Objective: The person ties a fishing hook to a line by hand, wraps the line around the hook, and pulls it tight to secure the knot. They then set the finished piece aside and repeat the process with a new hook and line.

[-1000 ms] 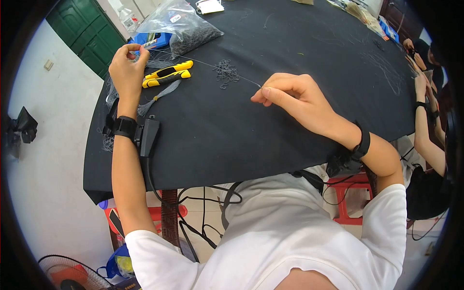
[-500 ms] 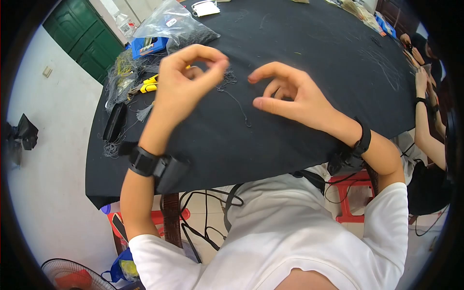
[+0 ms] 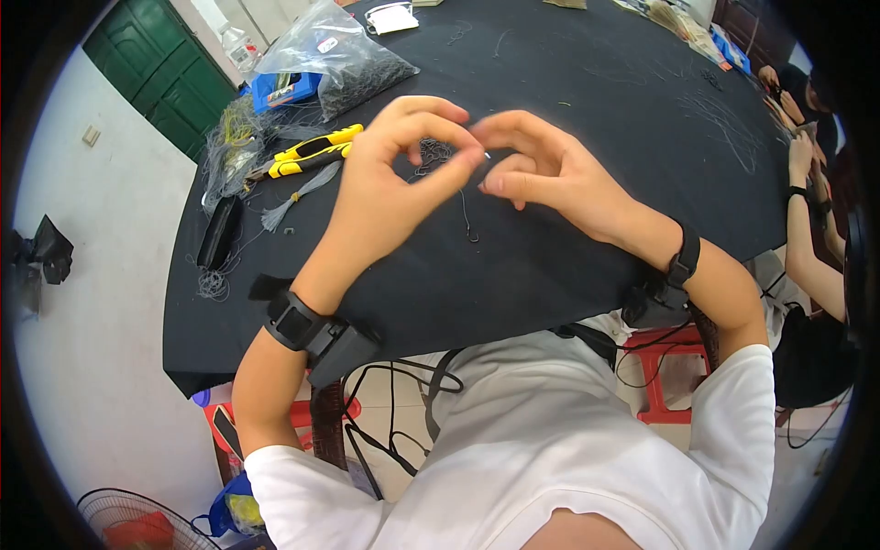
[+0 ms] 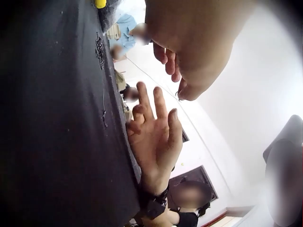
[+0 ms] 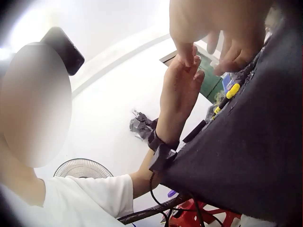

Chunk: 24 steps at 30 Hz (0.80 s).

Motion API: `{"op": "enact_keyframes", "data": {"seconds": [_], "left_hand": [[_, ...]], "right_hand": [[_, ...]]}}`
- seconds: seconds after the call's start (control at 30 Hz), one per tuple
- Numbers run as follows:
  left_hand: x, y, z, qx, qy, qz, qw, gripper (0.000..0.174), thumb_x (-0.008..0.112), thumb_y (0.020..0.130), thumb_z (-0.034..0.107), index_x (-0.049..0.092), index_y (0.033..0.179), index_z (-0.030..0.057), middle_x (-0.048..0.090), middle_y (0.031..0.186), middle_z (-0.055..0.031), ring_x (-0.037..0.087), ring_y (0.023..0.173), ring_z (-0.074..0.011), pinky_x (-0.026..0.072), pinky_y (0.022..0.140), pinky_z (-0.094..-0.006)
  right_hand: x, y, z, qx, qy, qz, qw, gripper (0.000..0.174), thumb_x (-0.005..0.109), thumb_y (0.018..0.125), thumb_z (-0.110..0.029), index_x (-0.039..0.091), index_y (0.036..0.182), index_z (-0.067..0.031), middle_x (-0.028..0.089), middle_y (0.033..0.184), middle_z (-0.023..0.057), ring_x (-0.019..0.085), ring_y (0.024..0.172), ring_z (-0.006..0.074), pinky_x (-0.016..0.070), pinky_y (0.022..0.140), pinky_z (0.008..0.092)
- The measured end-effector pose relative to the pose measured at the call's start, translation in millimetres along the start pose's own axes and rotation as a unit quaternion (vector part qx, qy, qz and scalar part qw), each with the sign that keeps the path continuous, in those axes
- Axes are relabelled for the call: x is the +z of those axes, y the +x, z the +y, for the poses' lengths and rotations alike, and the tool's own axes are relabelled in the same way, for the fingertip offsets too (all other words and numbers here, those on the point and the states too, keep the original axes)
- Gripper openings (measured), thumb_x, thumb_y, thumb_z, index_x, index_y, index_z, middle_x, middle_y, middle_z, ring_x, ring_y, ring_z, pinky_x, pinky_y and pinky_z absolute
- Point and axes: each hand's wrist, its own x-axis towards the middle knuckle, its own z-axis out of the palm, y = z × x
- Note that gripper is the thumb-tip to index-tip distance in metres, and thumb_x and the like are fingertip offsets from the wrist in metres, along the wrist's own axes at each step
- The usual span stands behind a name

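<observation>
My left hand (image 3: 390, 170) is raised over the table, thumb and forefinger pinching a small dark hook (image 4: 178, 96) whose tip pokes out between them in the left wrist view. Close by on the right, my right hand (image 3: 573, 183) is loosely spread, its fingertips near the left ones and no object visible in its grasp. Beneath the hands, a length of thin line with a small hook (image 3: 473, 238) at its end lies on the black cloth. Partly hidden behind the left fingers is a small heap of dark hooks (image 3: 434, 158).
Yellow-and-black pliers (image 3: 312, 151) and a tied bundle of pale line (image 3: 307, 192) lie left of the hands. Behind them are a clear bag (image 3: 353, 69) of dark pieces, a blue box (image 3: 280, 89) and tangled line (image 3: 234, 151). Another person's arm (image 3: 807, 220) is at the right.
The line stretched between both hands was let go and now lies on the cloth. My left hand has moved right, up to the right hand, which has stayed nearly in place.
</observation>
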Motion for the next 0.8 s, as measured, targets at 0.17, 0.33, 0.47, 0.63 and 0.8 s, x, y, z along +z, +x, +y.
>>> {"op": "enact_keyframes", "data": {"seconds": [0.17,0.33,0.47,0.63,0.8], "left_hand": [[5,1,6,0.024,0.036,-0.024,0.999,0.008,0.066,0.073,0.012,0.065,0.080,0.0069,0.057,0.095,-0.0044,0.054,0.085,-0.0141,0.0401,0.067,-0.0238],[1,-1,-2,-0.011,0.057,-0.006,0.998,0.009,0.066,0.074,0.013,0.066,0.081,0.0081,0.058,0.093,-0.0037,0.055,0.084,-0.0142,0.0396,0.067,-0.0255],[-1,-2,-25,-0.058,0.008,0.053,0.997,0.012,0.066,0.075,0.013,0.065,0.085,0.0072,0.060,0.087,-0.0027,0.054,0.079,-0.0117,0.0387,0.067,-0.0234],[-8,-3,-30,-0.198,-0.121,0.180,0.956,0.017,0.064,0.081,0.016,0.064,0.092,0.0035,0.060,0.082,0.0023,0.051,0.079,-0.0031,0.0356,0.066,-0.0164],[-14,-4,-44,-0.246,-0.113,0.167,0.948,0.019,0.064,0.081,0.021,0.064,0.091,0.0052,0.060,0.082,0.0033,0.049,0.072,-0.0026,0.0333,0.061,-0.0178]], "right_hand": [[4,-3,-11,0.029,0.041,-0.034,0.998,0.038,0.059,0.083,-0.016,0.045,0.115,-0.0003,0.061,0.091,0.0073,0.057,0.071,0.0092,0.0416,0.061,0.0205],[-6,2,5,0.041,0.049,-0.025,0.998,0.021,0.055,0.085,-0.017,0.056,0.100,-0.0017,0.059,0.071,0.0023,0.054,0.062,0.0078,0.0405,0.057,0.0196],[-4,1,-4,0.047,0.018,0.002,0.999,0.020,0.054,0.086,-0.019,0.060,0.093,-0.0019,0.057,0.069,0.0010,0.052,0.060,0.0067,0.0392,0.056,0.0187],[-11,1,-13,0.009,-0.015,0.048,0.999,0.022,0.054,0.085,-0.022,0.061,0.088,-0.0019,0.057,0.068,0.0004,0.050,0.060,0.0055,0.0381,0.056,0.0179],[-28,3,-37,-0.064,-0.064,0.119,0.989,0.022,0.055,0.083,-0.023,0.062,0.086,-0.0022,0.055,0.067,-0.0007,0.048,0.060,0.0052,0.0378,0.057,0.0185]]}}
